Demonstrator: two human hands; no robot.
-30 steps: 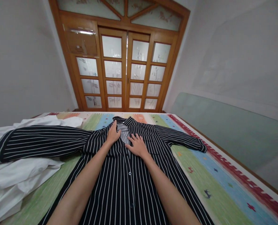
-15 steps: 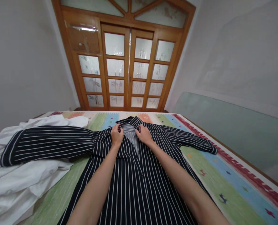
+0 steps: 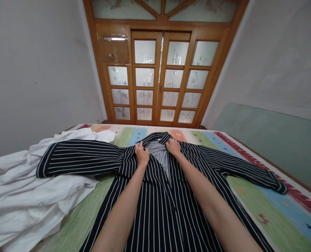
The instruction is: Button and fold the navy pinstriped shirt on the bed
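Observation:
A black shirt with white stripes lies spread front up, its collar at the far end and both sleeves stretched out sideways. My left hand is closed on the left side of the collar opening. On the opposite side, my right hand grips the collar's right edge, fingers curled around the cloth. Between the hands the neck gapes, showing the paler striped inside. A few buttons run down the front below the opening. The left sleeve rests partly on a crumpled white cloth.
Under the shirt is a colourful striped bed cover with small printed figures. A pale green panel runs along the right side against the wall. Wooden doors with frosted panes stand beyond the far edge.
The view has swung left, so everything sits further right. Both hands keep hold of the collar, which is lifted and spread slightly wider. The right sleeve's cuff has shifted nearer and outward.

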